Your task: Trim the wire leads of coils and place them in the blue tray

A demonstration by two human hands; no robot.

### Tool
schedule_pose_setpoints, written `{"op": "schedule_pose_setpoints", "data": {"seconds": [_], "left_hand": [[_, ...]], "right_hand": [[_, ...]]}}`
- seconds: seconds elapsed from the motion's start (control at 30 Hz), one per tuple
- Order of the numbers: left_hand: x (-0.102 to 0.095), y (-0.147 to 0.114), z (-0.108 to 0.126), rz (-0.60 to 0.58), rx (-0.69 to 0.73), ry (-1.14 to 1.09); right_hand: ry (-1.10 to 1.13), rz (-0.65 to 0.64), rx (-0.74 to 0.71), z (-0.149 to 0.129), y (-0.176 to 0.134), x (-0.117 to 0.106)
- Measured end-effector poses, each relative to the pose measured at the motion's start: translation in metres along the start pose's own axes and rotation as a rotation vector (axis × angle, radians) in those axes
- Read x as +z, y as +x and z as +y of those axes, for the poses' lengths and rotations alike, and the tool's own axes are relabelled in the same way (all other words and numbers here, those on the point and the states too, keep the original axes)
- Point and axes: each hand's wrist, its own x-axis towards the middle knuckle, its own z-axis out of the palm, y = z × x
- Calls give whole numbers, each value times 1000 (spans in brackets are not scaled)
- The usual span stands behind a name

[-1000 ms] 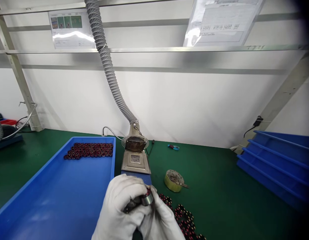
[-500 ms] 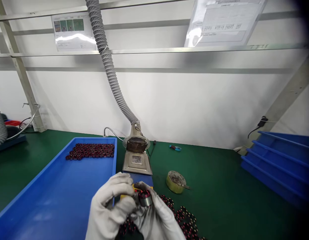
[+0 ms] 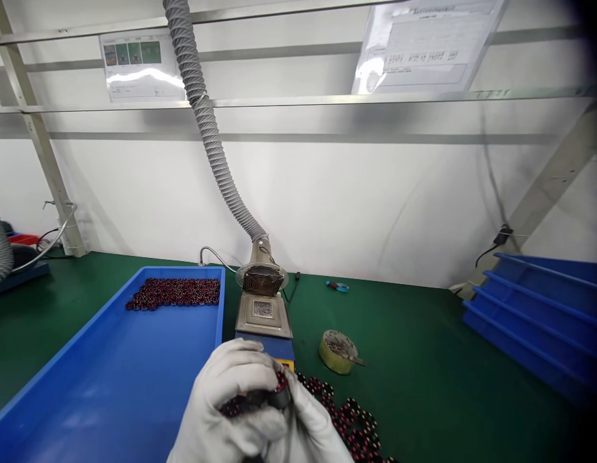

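Note:
Both my hands wear white gloves and meet low in the middle of the view. A small motor stator [image 3: 282,384] with dark red windings and a cylindrical lower part sits between them, partly hidden by the fingers. My right hand [image 3: 311,418] pinches it from the right side. The curled fingers and thumb of my left hand [image 3: 231,402] close on it from the left. Through the gap in the left hand, dark red pieces show behind. More wound stators [image 3: 356,424] lie loose on the green table, right of my right hand.
Left stands a blue tray [image 3: 119,360] with rows of stators [image 3: 175,292] at its far end. Ahead is a solder pot [image 3: 264,315] under an extraction hose [image 3: 216,148]. A round tin [image 3: 338,352], cutters [image 3: 337,286] and stacked blue trays [image 3: 534,321] are to the right.
My left hand has moved right, and its fingers now close around the stator, covering more of it. The right hand stays nearly in place. The view has shifted slightly.

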Motion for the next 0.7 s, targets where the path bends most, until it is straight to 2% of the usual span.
{"op": "schedule_pose_setpoints", "data": {"seconds": [0.1,0.17,0.27,0.3,0.33,0.43,0.47,0.53,0.7], "left_hand": [[0,-2,-4,91,-73,-106],[0,-6,-9,201,-149,-182],[-4,-14,-14,390,-272,-312],[-6,-16,-13,400,-316,-330],[-8,-16,-11,363,-366,-325],[-9,-11,0,101,-521,-266],[-7,-8,5,59,-559,-280],[-3,-2,10,45,-598,-336],[1,-4,2,131,-454,-409]], "right_hand": [[-15,-6,14,2,0,7],[-23,-15,27,2,1,10],[-20,-31,74,-5,4,6],[-17,-36,94,-8,5,2],[-13,-39,113,-12,7,-2],[3,-39,161,-20,11,-14],[10,-38,171,-21,12,-16],[20,-44,179,-21,13,-15],[63,-90,249,-16,12,1]]}}
